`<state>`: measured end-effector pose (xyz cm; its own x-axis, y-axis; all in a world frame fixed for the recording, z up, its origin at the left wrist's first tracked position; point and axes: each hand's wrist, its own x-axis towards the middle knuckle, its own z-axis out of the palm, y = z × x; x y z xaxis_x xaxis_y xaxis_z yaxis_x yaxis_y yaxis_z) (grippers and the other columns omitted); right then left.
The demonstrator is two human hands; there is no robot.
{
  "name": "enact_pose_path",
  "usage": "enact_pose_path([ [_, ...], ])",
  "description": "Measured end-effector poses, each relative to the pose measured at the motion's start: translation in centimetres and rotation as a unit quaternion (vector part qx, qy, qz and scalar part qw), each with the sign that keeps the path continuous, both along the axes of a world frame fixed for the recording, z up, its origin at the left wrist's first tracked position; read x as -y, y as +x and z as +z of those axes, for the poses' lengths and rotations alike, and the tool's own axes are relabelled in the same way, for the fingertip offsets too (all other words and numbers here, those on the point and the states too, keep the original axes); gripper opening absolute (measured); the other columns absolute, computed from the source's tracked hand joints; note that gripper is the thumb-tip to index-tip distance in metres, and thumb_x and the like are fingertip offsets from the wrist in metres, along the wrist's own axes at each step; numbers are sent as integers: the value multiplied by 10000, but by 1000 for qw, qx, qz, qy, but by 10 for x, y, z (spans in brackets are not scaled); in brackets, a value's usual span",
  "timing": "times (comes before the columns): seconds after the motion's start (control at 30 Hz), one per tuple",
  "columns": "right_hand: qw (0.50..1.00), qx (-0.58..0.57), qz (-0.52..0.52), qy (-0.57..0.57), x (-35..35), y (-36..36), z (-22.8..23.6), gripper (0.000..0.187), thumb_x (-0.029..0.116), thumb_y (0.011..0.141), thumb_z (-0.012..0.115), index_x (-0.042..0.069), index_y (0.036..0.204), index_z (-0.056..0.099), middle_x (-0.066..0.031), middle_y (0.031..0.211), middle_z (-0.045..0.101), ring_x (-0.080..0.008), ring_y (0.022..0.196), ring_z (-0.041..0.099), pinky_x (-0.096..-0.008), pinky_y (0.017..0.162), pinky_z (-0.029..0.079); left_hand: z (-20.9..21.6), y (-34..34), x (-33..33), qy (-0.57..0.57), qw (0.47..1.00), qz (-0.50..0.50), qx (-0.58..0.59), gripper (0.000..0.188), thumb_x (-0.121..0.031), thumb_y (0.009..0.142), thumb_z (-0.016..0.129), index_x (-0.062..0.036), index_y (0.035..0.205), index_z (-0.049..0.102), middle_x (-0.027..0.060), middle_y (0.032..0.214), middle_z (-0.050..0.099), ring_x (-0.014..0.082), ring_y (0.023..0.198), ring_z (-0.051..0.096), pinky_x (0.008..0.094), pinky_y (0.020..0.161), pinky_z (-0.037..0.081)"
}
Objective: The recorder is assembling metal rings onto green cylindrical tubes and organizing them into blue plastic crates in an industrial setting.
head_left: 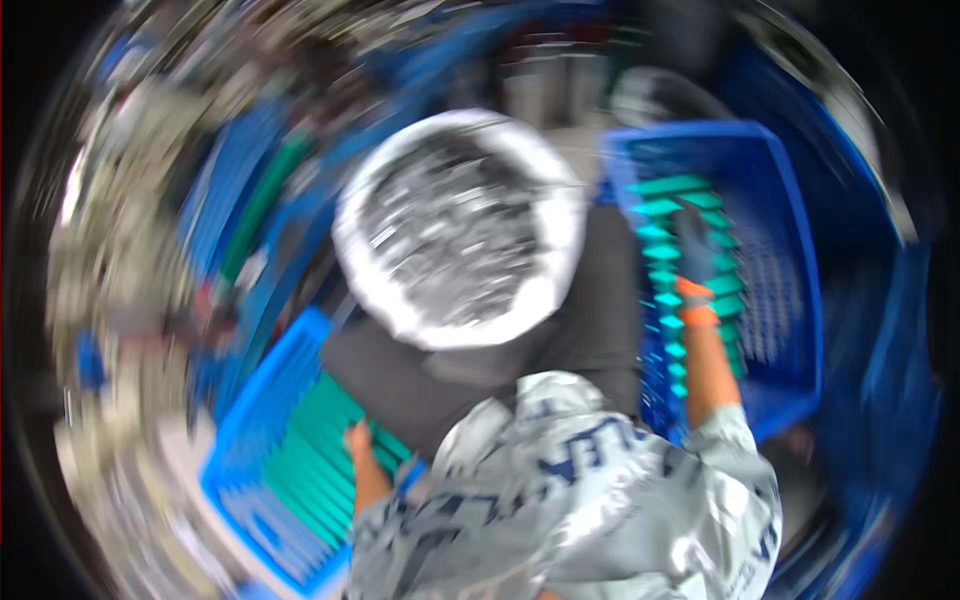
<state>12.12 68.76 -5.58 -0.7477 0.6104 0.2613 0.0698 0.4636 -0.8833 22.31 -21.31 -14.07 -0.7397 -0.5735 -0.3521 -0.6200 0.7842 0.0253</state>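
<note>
My right hand [696,250], in a grey glove with an orange cuff, reaches down into the blue crate [790,300] on the right. It lies among a stack of green toothed pieces [660,270]; motion smears its fingers. At lower left, my left hand [357,440] is at the inner side of a lighter blue crate [232,425], beside long green strips [310,460] lying in rows. Its fingers are blurred and partly hidden, so I cannot make out a grip. Between the crates, a round white tub [365,275] holds many small shiny metal pieces [455,230].
The tub sits at or just above my dark-trousered legs [590,330]. Another blue container [235,180] with a green edge stands at far left. Blue sheeting or bins [900,320] line the right side. Blurred clutter fills the left.
</note>
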Motion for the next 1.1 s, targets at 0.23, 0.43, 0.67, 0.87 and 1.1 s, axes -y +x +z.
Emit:
enact_pose_path([
  [0.23,913,128,386,4,254,-95,20,703,259,1025,875,47,1645,622,-167,1531,726,-257,1381,690,-408,1158,559,-115,22,-57,150,947,282,-8,931,-370,886,925,130,1569,540,359,1518,691,449,1454,673,479,1236,543],
  [0.43,807,208,446,326,375,-109,-11,860,497,935,856,88,1648,604,-380,1780,376,-572,1524,540,-558,1239,499,-137,33,-34,213,917,331,-61,933,-371,920,919,83,1628,515,346,1582,651,451,1499,636,479,1257,520],
  [0.67,791,263,421,358,433,-111,-3,693,393,918,875,155,1546,705,-258,1358,783,-478,1194,773,-594,953,633,-167,61,26,243,864,432,-93,855,-305,895,912,67,1588,575,356,1524,685,462,1466,657,495,1235,538],
  [0.87,743,271,405,459,419,-107,0,740,390,951,818,142,1620,623,-281,1214,802,-519,1079,785,-630,877,632,-129,53,21,259,870,416,-52,787,-468,846,891,6,1459,753,278,1528,719,432,1438,688,492,1230,549],
  [1.1,695,261,454,494,435,-99,19,896,583,840,893,198,1604,628,-261,1239,812,-513,1080,797,-625,901,644,-80,85,10,376,832,393,-111,825,-589,832,898,-14,1413,794,281,1452,764,405,1378,739,453,1131,590],
])
